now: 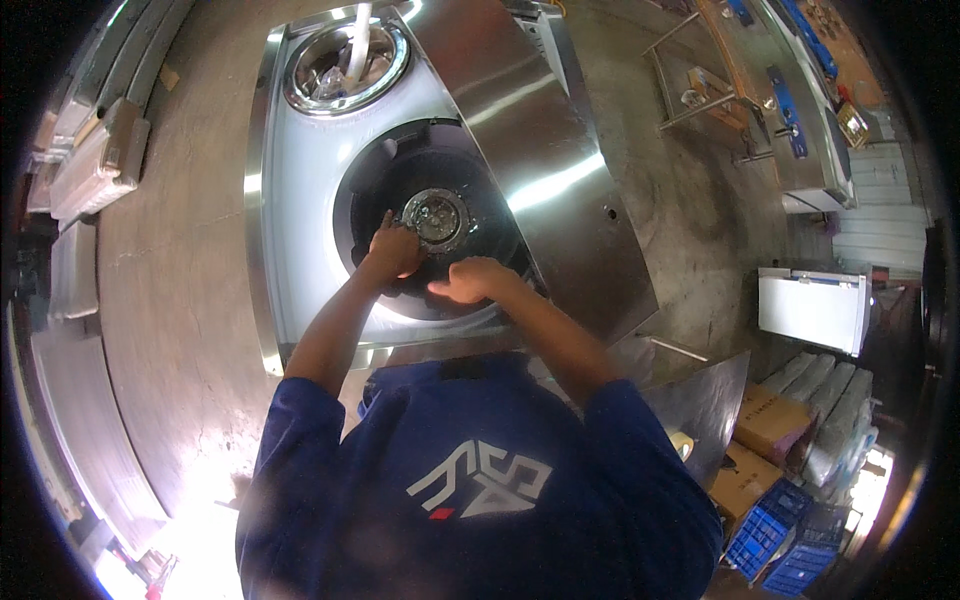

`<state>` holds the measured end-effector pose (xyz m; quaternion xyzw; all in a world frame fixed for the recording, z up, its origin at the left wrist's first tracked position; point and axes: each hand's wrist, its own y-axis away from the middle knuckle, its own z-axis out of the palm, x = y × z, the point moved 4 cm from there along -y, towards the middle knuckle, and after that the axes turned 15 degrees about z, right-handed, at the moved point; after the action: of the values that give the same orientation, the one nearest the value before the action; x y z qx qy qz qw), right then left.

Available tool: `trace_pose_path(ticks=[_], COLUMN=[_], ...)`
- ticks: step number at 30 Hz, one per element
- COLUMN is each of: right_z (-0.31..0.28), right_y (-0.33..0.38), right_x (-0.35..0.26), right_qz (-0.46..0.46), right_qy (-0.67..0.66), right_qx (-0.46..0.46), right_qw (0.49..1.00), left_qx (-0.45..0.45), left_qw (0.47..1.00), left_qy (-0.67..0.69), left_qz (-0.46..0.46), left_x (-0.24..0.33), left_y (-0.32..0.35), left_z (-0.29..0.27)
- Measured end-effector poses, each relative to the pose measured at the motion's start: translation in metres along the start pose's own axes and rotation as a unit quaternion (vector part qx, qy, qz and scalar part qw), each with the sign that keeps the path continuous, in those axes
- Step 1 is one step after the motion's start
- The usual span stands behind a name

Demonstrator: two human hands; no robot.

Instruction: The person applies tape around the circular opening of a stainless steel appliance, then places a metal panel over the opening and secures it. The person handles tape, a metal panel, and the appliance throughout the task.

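Reaching into 1 dark round well [400, 180] of a steel cooker unit [540, 150], w/ 1 round metal burner head [436, 218] at its centre. Left hand [393, 250] sits at approx 8 o'clock of the burner, fingers curled, touching its rim. Right hand [472, 278] at approx 5 o'clock, fingers loosely bent, palm down; can't tell if gripping anything. 1 smaller steel-rimmed opening [345, 65] at 11 o'clock.

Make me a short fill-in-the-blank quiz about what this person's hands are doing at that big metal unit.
1. The left hand rests beside the round metal burner in the ____ circular well.
2. The right hand lies palm ____ over the well's rim.
3. The person's sleeves are ____.
4. The steel ring at the top holds a ____ tube.

Missing words: black; down; blue; white
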<state>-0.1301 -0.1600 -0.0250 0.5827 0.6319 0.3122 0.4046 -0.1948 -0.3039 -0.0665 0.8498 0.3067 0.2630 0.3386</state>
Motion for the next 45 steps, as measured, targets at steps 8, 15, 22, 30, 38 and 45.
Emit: trace_pose_path(ticks=[8,15,22,30,38,45], right_z=[0.023,0.047,0.101,0.352,0.565,0.561], right_y=[0.003,0.036,0.168,0.321,0.253,0.214], right_x=[0.003,0.007,0.087,0.237,0.212,0.195], right_qz=[-0.04,-0.092,-0.019,0.515,0.714,0.61], right_qy=[-0.001,0.033,-0.407,-0.603,-0.391,-0.47], right_qx=[0.12,0.19,0.353,0.535,0.4,0.49], right_qw=[0.992,0.977,0.842,0.291,0.421,0.409], left_qx=[0.134,0.068,0.025,0.042,0.086,0.069], left_qw=[0.991,0.991,0.995,0.99,0.984,0.994], left_qy=[-0.004,-0.111,-0.097,-0.133,-0.155,-0.08], left_qz=[-0.03,-0.009,-0.014,0.037,0.03,0.013], left_x=[-0.008,-0.012,-0.016,0.005,0.01,0.006], left_y=[-0.004,-0.004,-0.013,0.004,0.013,-0.01], left_z=[0.03,0.039,0.043,0.026,0.013,-0.023])
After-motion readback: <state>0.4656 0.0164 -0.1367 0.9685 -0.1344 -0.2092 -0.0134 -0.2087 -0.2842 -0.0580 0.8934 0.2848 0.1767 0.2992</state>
